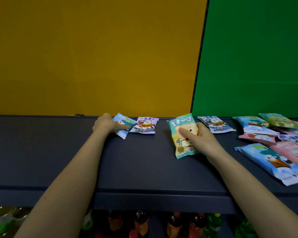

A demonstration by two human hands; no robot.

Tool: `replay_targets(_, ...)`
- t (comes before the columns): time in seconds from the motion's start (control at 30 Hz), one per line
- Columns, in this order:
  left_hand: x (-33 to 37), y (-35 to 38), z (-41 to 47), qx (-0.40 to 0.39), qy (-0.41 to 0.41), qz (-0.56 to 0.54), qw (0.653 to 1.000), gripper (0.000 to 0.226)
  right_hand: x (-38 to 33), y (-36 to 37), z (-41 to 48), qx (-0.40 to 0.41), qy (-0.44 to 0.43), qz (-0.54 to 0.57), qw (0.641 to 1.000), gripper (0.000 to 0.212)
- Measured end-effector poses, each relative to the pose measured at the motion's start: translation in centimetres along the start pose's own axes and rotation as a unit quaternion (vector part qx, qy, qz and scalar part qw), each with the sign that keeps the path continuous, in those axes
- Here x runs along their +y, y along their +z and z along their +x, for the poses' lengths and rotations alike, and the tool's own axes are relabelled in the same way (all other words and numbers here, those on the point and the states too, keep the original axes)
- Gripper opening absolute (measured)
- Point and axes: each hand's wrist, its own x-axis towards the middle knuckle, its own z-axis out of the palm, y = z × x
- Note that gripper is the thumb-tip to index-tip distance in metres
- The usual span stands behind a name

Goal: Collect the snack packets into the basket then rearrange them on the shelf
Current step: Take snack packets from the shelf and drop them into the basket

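My left hand point(107, 125) grips a light-blue snack packet point(123, 127) at the back of the dark shelf top point(144, 162). A white-and-purple packet point(145, 126) lies right beside it, touching. My right hand point(199, 140) holds a teal packet with a bear picture point(180, 127), tilted up off the shelf. Just behind that hand lies another white-and-purple packet point(217, 125). A loose heap of blue, pink and green packets point(273, 143) covers the right end of the shelf. No basket is in view.
A yellow wall panel point(93, 57) and a green panel point(256, 57) rise behind the shelf. Below the shelf's front edge point(162, 201) stand rows of bottles point(141, 224) on a lower level.
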Motion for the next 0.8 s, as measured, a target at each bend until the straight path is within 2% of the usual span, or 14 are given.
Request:
replay_targets(0.1,-0.6,-1.0,-1.3,0.015,0.011,-0.034,0.999,0.049,-0.3,0.0,-0.4,0.005,0.002,0.020,1.000,0.034)
replay_targets(0.17,-0.9,-2.0,-2.8,0.017,0.023,-0.114,0.993,0.040,-1.0,-0.2,-0.8,-0.001,0.002,0.046,0.999,0.030)
replay_targets(0.27,-1.5,-4.1,-6.7,-0.011,0.031,-0.299,0.954,0.019,-2.5,0.1,-2.0,-0.031,0.003,0.098,0.995,0.029)
replay_targets(0.43,-5.5,-7.7,-14.5,0.030,0.042,-0.434,0.899,0.007,-5.1,3.2,-5.5,-0.123,-0.016,0.141,0.982,0.028)
replay_targets(0.57,-10.9,-10.3,-21.7,0.134,-0.004,-0.426,0.895,0.005,-6.4,7.4,-9.3,-0.227,-0.027,0.172,0.958,0.025)
replay_targets(0.7,-17.2,-11.8,-29.2,0.268,-0.088,-0.356,0.891,0.014,-6.7,13.2,-14.6,-0.347,-0.024,0.185,0.919,0.032)
replay_targets(0.8,-22.4,-12.6,-35.0,0.351,-0.160,-0.348,0.855,0.018,-6.2,18.1,-19.4,-0.432,-0.023,0.175,0.884,0.033)
